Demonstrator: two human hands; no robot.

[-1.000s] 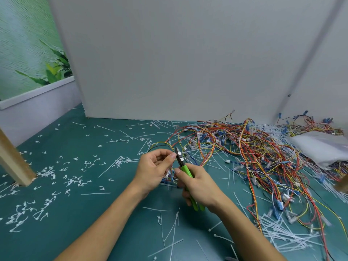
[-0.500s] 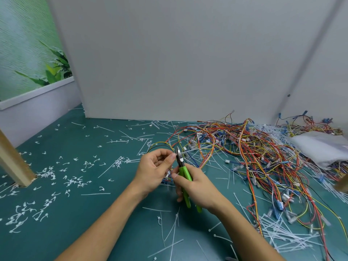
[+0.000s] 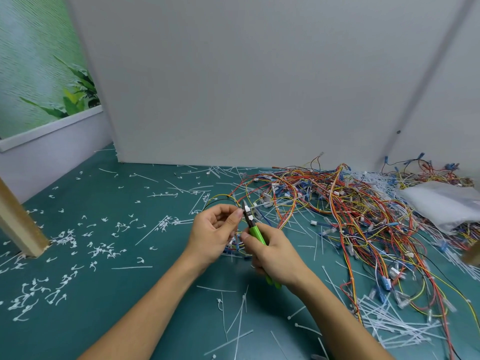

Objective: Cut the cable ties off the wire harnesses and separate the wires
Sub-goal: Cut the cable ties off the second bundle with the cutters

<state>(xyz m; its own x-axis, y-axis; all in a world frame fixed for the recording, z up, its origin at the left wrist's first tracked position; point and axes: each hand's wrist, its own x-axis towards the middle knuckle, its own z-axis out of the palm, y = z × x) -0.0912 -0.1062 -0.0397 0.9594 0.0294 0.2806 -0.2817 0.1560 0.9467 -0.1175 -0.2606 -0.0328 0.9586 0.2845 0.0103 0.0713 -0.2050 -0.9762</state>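
A clear plastic bag [image 3: 439,203] is seen lying on the far right of the pile of wires [image 3: 350,216]; its contents cannot be made out. A thin wire harness [image 3: 223,198] is pinched between the thumb and curled fingers of the left hand [image 3: 214,233], just above the green mat [image 3: 117,203] at the pile's left edge. The green-handled cutters [image 3: 255,233] are gripped in the right hand [image 3: 275,258], fingers wrapped round the handles, the tip set against the left fingertips. A small white piece is seen at the blades; whether it is a tie or a connector cannot be told. Snipped tie ends [image 3: 104,252] are scattered over the mat's left half, where most bare surface is left; long cable ties [image 3: 389,326] are heaped at lower right. The mat is bounded behind by a white panel [image 3: 233,87] and on the left by a wooden post [image 3: 18,222].
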